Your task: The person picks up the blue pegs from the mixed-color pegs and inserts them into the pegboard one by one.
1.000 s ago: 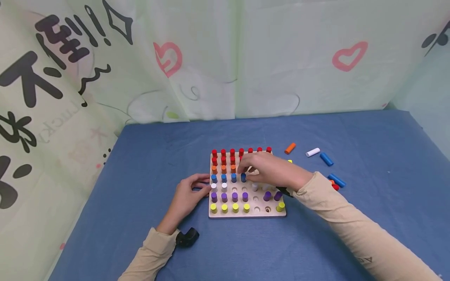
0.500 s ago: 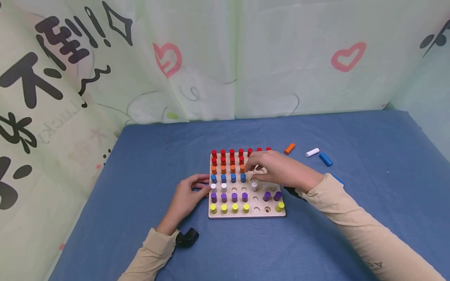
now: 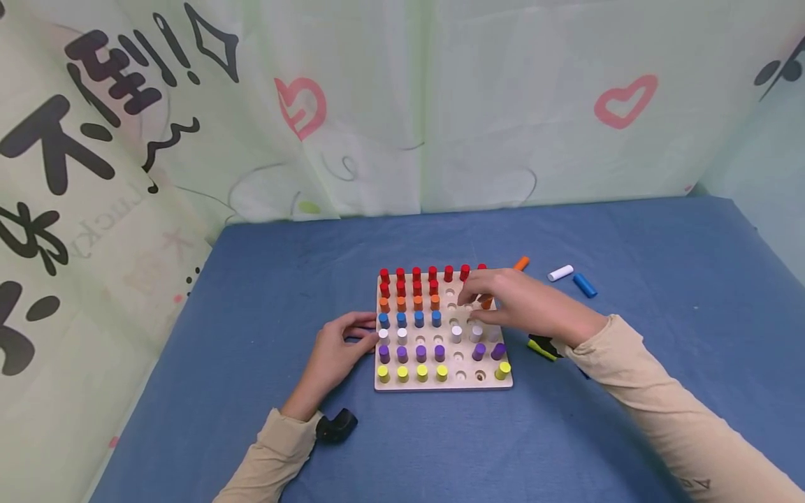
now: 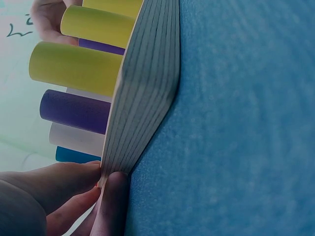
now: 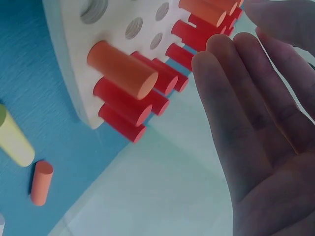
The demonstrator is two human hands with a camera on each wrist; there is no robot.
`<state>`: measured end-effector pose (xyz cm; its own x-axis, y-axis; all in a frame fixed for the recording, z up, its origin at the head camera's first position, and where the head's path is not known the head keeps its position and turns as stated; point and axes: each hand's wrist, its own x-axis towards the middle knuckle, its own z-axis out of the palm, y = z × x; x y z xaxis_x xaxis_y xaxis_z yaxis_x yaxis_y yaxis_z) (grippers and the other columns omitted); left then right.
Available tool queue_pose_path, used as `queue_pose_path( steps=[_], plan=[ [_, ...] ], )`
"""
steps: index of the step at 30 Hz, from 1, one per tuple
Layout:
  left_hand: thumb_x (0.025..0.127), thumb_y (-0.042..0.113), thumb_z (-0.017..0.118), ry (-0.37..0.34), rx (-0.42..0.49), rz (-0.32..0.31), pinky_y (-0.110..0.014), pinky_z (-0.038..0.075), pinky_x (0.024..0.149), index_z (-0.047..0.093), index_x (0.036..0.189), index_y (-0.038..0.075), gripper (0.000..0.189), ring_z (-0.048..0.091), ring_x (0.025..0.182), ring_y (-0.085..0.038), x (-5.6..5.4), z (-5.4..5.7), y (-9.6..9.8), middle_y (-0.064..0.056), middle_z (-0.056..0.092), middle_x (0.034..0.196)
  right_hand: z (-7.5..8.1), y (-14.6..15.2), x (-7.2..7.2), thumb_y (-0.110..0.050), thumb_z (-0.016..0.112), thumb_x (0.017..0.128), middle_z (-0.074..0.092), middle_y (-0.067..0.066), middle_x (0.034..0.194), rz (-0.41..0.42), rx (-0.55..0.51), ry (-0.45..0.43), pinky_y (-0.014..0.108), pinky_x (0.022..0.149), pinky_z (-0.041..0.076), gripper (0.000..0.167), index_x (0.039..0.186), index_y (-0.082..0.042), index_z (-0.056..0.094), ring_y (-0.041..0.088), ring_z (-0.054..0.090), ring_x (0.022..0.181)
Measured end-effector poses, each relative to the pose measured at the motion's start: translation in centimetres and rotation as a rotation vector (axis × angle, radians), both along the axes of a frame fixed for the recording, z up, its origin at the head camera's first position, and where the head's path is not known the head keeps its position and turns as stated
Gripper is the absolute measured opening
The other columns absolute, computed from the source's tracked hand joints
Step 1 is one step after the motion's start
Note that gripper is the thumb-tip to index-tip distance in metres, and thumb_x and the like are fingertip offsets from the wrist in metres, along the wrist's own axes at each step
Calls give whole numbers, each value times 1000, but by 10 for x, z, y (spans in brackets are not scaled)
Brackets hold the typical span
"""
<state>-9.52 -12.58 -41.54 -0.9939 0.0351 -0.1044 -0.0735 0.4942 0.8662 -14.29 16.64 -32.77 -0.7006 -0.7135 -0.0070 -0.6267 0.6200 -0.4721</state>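
A wooden pegboard carries rows of red, orange, blue, white, purple and yellow pegs, with several bare holes. My left hand grips its left edge; in the left wrist view the thumb and fingers close on the layered board edge. Over the right half of the board hovers my right hand, nothing between its fingers, thumb apart. An orange peg stands fourth in its row, left of that hand. Another orange peg stands at the board's right side in the right wrist view.
On the blue cloth right of the board lie a loose orange peg, a white peg and a blue peg. A yellow peg lies by the right wrist, partly hidden. A printed curtain hangs behind.
My right hand has moved right across the board. The fourth orange peg, not visible one second ago, shows in its row. My left hand stays at the left edge.
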Motion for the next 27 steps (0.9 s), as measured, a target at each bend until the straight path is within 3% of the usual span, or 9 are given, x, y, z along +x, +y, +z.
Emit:
queue_pose_path(
  steps=[5, 18, 27],
  plan=[
    [91, 11, 72, 0, 2, 0, -29, 60, 79, 66, 127, 8, 37, 67, 94, -17, 0, 0, 0, -6, 70, 114, 1, 6, 0, -4, 76, 85, 68, 3, 103, -12, 9, 23, 37, 79, 59, 20, 103, -11, 73, 11, 64, 88],
    [91, 11, 72, 4, -7, 4, -29, 60, 80, 66, 127, 8, 37, 67, 94, -17, -1, -1, 0, -6, 70, 113, -2, 22, 2, -6, 78, 84, 67, 2, 98, -27, 11, 73, 39, 78, 58, 18, 100, -12, 73, 18, 66, 88],
    [91, 12, 73, 2, -21, 7, -30, 59, 80, 66, 126, 9, 36, 67, 94, -16, -1, -2, 0, -5, 70, 113, -5, 34, 3, -6, 77, 85, 66, 0, 99, -49, 17, 43, 39, 77, 57, 20, 103, -12, 73, 18, 66, 90]
  ],
)
